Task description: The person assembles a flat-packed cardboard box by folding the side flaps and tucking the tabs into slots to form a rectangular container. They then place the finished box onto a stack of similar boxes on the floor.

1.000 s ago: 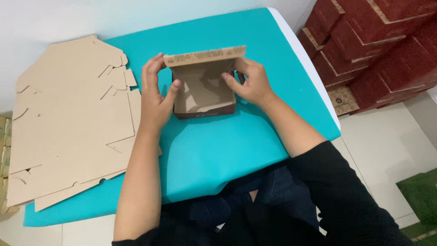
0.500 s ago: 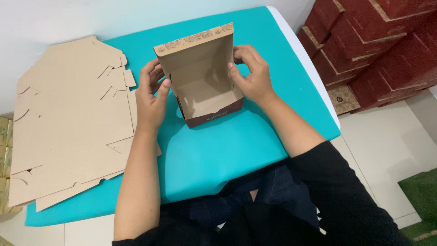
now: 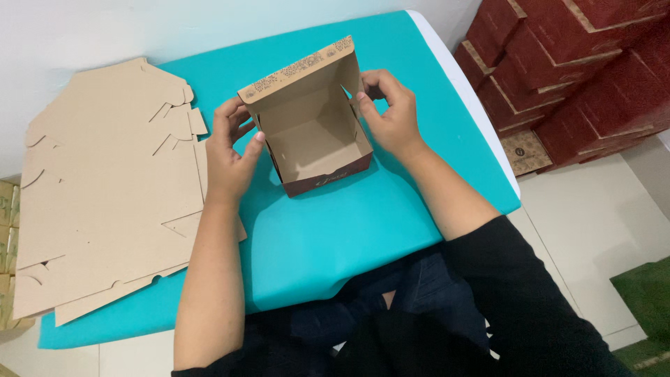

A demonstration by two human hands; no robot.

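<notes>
A small cardboard box [image 3: 314,143], brown inside and dark red outside, stands on the turquoise table cover [image 3: 335,237]. Its lid flap stands up at the far side. My left hand [image 3: 234,150] grips the box's left wall, thumb at the rim. Against the right wall presses my right hand [image 3: 391,115], its fingers curled around the upper corner. The box's inside is bare.
A stack of flat, die-cut cardboard blanks [image 3: 105,188] lies to the left on the cover. Dark red folded boxes [image 3: 579,63] are piled at the right, beyond the table edge. White floor tiles [image 3: 593,230] lie below right.
The lid flap has swung up and back, from lying low over the box to standing upright. The box has turned a little, and both hands stayed on its sides.
</notes>
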